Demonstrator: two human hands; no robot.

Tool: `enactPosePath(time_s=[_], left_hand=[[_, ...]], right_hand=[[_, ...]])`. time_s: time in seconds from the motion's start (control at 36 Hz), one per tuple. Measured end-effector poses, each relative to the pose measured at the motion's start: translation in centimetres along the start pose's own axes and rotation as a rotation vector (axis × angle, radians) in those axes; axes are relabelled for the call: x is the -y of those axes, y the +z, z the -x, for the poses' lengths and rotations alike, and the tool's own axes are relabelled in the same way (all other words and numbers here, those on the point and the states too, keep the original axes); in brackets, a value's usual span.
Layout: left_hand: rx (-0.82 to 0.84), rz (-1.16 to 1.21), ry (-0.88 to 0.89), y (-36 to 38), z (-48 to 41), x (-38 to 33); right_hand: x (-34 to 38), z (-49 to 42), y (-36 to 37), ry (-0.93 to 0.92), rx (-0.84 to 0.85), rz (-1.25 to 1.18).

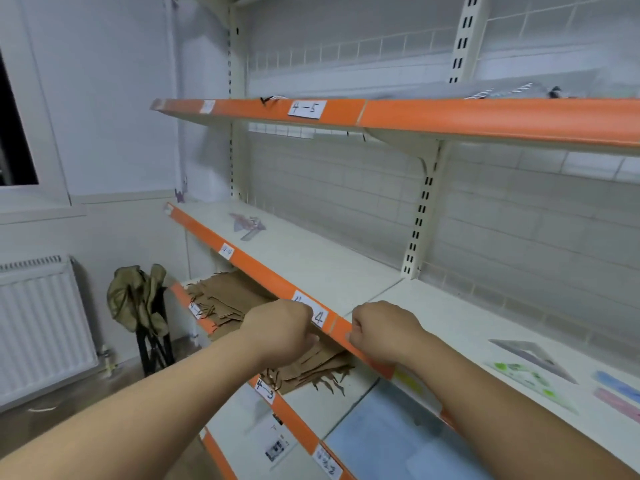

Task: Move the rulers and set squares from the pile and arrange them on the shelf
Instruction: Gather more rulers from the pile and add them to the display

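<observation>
I see the left hand [280, 327] and right hand [384, 330] clenched empty at the shelf edge [263, 271], with the blue ruler [620, 386] and pink ruler [620, 405] lying parallel, lengthwise along it.

Two forearms in view, both bare to the lower frame edge: left forearm [156, 407], right forearm [512, 410]. Left hand [280, 329] and right hand [384, 329] bare as well. Backs of the hands smooth, the knuckles a rounded ridge on each. Wide lens swells both forearms toward the bottom corners, and they taper to narrow wrists. Picture soft, so finer surface detail cannot be made out.
</observation>
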State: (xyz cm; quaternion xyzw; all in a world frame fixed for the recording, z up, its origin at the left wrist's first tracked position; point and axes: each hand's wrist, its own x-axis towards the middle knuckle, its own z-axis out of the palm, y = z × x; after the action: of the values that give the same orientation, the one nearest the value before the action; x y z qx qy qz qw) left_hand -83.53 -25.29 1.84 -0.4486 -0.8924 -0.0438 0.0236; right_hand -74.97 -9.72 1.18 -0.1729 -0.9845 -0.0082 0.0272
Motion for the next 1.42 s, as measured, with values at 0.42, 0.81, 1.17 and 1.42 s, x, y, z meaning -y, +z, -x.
enactPosePath(time_s=[0.42, 0.81, 1.17, 1.42], left_hand=[[0.013, -0.05, 0.009, 0.2, -10.8, 10.5], [0.057, -0.035, -0.007, 0.9, -21.3, 19.7], [0.066, -0.023, 0.211, 2.5, -30.9, 31.4], [0.07, -0.042, 0.356, 1.3, -37.2, 42.4]], right_hand=[[3.6, -16.2, 0.7, -0.072, -0.03, 0.005], [6.7, -29.3, 1.9, -0.068, 0.045, 0.018], [11.7, -41.0, 3.0, 0.119, 0.033, 0.048], [16.9, -48.9, 3.4, 0.355, 0.05, -0.001]])
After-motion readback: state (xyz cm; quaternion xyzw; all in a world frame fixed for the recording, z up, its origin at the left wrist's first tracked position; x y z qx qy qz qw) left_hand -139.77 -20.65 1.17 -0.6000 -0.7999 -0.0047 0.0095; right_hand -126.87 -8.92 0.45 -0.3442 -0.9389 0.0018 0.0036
